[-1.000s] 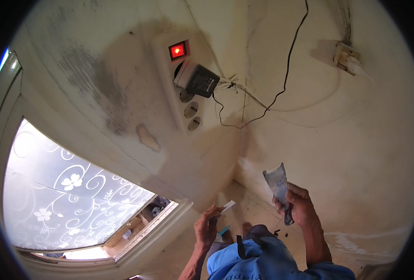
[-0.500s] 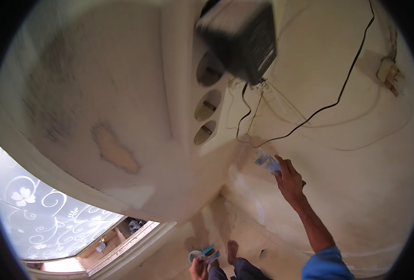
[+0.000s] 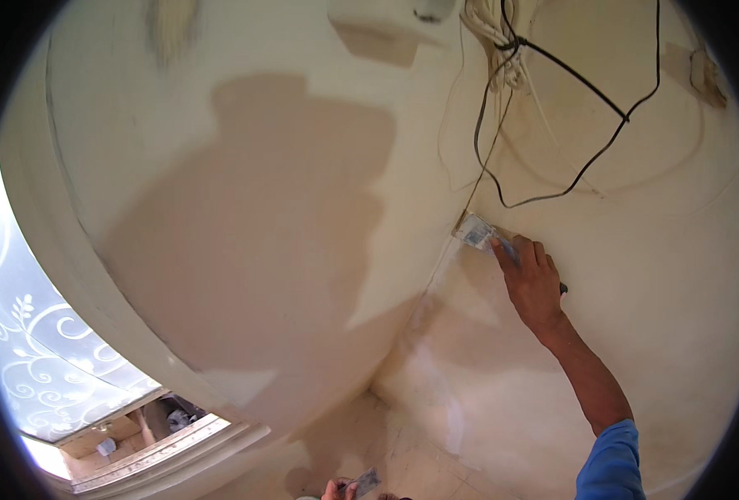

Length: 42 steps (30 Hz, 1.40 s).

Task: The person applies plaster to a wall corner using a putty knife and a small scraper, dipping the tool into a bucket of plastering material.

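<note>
My right hand [image 3: 534, 283] grips a putty knife [image 3: 474, 231], its blade against the wall corner at the lower end of a thin dark crack [image 3: 491, 152]. At the bottom edge, my left hand [image 3: 338, 491] holds a small flat scraper blade [image 3: 365, 482]; much of that hand is cut off by the frame. A pale, smeared strip runs down the corner below the knife. Black and white cables [image 3: 603, 92] hang just above my right hand.
A window with frosted floral glass [image 3: 49, 342] fills the left edge. A socket box [image 3: 386, 25] is at the top, a wall outlet [image 3: 707, 79] at the upper right, and a tiled floor [image 3: 419, 467] shows below the corner.
My right hand has raised the putty knife to the corner beneath the cables. My view has shifted, so the socket strip has mostly left the top, and my left hand sits lower in frame.
</note>
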Tool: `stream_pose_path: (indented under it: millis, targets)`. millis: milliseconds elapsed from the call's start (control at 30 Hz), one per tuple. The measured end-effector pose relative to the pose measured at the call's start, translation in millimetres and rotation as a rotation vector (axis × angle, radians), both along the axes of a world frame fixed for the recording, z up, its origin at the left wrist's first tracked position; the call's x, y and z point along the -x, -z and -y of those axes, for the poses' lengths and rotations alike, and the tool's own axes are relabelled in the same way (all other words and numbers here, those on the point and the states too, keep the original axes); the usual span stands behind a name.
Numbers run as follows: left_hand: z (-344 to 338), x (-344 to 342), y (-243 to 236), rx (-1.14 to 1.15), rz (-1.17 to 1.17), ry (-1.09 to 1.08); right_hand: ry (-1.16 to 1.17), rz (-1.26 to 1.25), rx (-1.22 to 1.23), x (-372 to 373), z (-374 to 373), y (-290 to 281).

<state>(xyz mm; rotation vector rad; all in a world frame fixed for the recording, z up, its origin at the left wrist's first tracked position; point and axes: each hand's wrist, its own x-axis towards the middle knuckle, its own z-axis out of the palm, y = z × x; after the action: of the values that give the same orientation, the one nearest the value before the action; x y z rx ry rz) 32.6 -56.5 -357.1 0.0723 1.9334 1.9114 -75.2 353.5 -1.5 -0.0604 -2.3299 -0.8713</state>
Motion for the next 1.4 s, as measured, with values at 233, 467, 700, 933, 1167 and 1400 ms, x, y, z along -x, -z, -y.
stream_pose_path:
  millis: [233, 467, 700, 933, 1167, 1400]
  targets:
    - [-43, -12, 127, 0.013, 0.036, 0.025, -0.005, -0.056, -0.145, 5, -5, 12]
    - [-93, -38, 176, 0.011, 0.115, -0.056, 0.087, -0.019, -0.256, 10, -13, 19]
    - [-113, -9, 193, -0.063, 0.121, 0.104, 0.222, 0.049, -0.245, 13, 2, 15]
    - [-154, 34, 172, -0.1, 0.017, 0.091, 0.047, -0.07, -0.206, 16, -26, 29]
    - [-184, 62, 184, -0.086, -0.086, 0.169, 0.141, -0.095, -0.351, 12, -32, 32]
    - [-208, 79, 195, -0.03, -0.177, 0.181, 0.101, -0.164, -0.202, 18, -45, 37]
